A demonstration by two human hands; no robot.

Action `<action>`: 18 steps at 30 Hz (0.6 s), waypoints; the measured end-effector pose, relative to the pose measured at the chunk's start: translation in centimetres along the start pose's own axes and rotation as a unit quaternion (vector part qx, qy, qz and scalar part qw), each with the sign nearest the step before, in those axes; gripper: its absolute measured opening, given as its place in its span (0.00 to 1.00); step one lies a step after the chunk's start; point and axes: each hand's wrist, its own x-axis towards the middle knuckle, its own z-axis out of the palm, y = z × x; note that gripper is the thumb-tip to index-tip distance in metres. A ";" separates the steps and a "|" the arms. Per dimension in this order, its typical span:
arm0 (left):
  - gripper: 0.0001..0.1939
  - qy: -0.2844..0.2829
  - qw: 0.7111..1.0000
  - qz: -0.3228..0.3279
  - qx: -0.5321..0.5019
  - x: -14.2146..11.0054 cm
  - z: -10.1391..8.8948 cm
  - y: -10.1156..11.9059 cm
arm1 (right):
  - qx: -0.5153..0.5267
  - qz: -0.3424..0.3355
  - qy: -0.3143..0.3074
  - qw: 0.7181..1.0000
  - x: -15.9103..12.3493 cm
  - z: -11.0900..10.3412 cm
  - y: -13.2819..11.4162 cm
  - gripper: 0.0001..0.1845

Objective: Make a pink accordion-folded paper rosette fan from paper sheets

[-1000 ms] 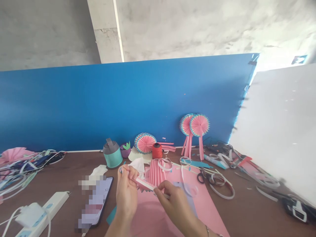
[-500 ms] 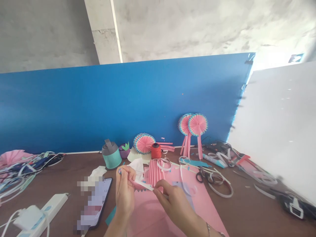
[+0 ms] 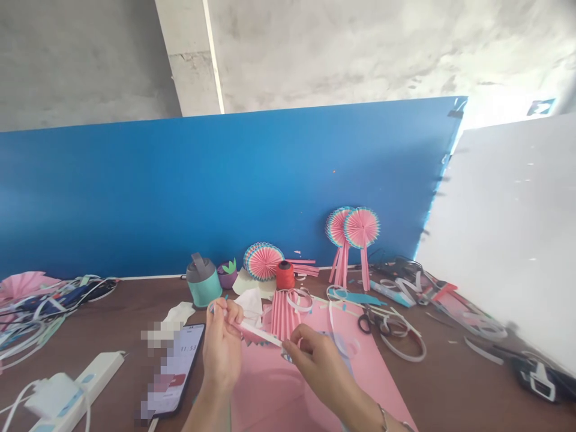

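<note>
My left hand [image 3: 224,345] is closed around one end of a pleated pink paper strip [image 3: 248,339] with blue-tipped zigzag edges. A flat white strip [image 3: 265,335] runs along its upper side, perhaps double-sided tape. My right hand [image 3: 320,362] pinches the other end between thumb and fingers, and the very tip is hidden there. Both hands are above a pink paper sheet [image 3: 265,390]. Just behind them lies another pleated pink paper [image 3: 284,315], with a roll of white tape [image 3: 300,300] on it.
A red thread spool [image 3: 285,276], a finished pink paper rosette [image 3: 264,262] and a teal cup [image 3: 204,289] stand behind. Two ribboned rosettes [image 3: 361,228] lean against the blue partition [image 3: 180,198]. Scissors [image 3: 377,324] lie right; a phone [image 3: 180,372] and power strip [image 3: 83,390] lie left.
My left hand has shifted a little left and my right hand slightly right, leaving more of the white strip showing between them. Both keep their grip.
</note>
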 end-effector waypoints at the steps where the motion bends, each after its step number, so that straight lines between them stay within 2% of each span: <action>1: 0.14 0.003 1.000 -0.002 0.000 0.0 0.0 0.0 | 0.000 -0.001 0.003 1.000 0.0 0.0 -0.1 0.12; 9: 0.11 0.007 0.997 -0.048 -0.056 -0.2 0.2 0.1 | -0.047 -0.019 0.021 0.998 0.2 -0.1 0.1 0.12; 18: 0.09 0.005 0.994 -0.066 -0.090 -0.1 0.2 0.2 | -0.087 -0.020 0.025 0.996 0.2 0.2 0.4 0.13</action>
